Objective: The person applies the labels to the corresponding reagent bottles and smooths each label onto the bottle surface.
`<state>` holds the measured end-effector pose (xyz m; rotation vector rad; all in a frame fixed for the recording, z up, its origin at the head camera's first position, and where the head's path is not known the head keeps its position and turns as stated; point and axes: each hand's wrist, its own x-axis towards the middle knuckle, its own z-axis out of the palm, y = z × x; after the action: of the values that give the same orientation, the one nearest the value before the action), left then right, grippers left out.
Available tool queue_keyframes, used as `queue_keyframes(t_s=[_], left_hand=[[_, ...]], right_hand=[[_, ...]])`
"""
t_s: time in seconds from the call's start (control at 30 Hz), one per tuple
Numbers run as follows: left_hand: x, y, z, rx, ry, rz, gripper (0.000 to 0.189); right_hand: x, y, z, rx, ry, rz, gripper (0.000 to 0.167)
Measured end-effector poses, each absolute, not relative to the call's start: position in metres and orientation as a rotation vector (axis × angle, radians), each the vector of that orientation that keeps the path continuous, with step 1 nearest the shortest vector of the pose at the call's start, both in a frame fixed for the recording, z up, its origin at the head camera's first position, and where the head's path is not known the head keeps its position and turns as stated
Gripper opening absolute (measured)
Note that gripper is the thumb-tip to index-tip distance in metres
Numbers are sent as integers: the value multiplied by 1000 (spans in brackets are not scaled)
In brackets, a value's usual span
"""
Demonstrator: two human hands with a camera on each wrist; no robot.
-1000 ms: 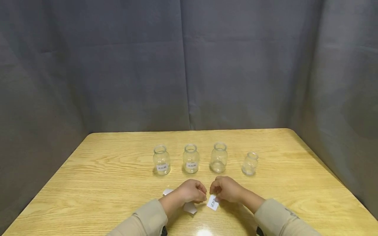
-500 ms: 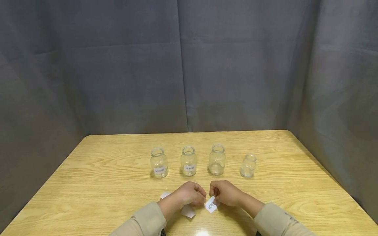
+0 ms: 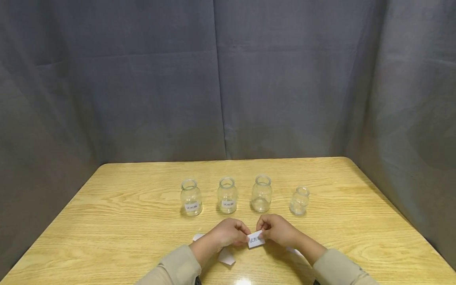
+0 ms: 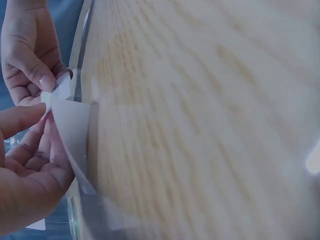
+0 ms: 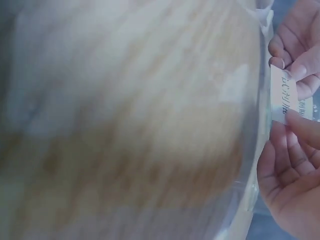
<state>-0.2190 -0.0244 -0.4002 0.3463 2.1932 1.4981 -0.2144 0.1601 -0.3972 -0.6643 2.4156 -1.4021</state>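
Both hands hold a small white label [image 3: 255, 240] with handwritten black characters, low in front of the jars. Left hand [image 3: 230, 232] pinches its left edge between thumb and fingers; right hand [image 3: 279, 230] pinches the right edge, the thumb covering the last character. In the right wrist view the label [image 5: 282, 95] stretches between the two thumbs. Beyond the hands stand a labelled left jar [image 3: 191, 198], a labelled middle jar [image 3: 227, 196], a taller plain jar [image 3: 261, 194] and a smaller plain jar [image 3: 299, 201], all upright clear glass.
A piece of white paper [image 3: 227, 256] lies under the left wrist, and another paper piece [image 3: 197, 236] shows beyond it. More white paper [image 3: 293, 251] peeks out by the right forearm. The wooden table [image 3: 124, 209] ends at grey curtains [image 3: 160, 99].
The label, earlier tilted and held at its upper right by the right hand, has turned nearly level and risen slightly. The left fingers now grip its left edge. White paper has appeared beside the right forearm.
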Motion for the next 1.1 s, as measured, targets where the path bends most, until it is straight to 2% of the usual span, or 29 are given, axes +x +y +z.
queue_keyframes(t_s=[0.6,1.1], left_hand=[[-232,-19,-387,328,1983,1812,10],[-228,-29,-383,436,1877,1802,18]], right_hand=[[-215,165,-380,-501,2337,-1649,9],[-211,169,-380,-496,2242,-1759,18]])
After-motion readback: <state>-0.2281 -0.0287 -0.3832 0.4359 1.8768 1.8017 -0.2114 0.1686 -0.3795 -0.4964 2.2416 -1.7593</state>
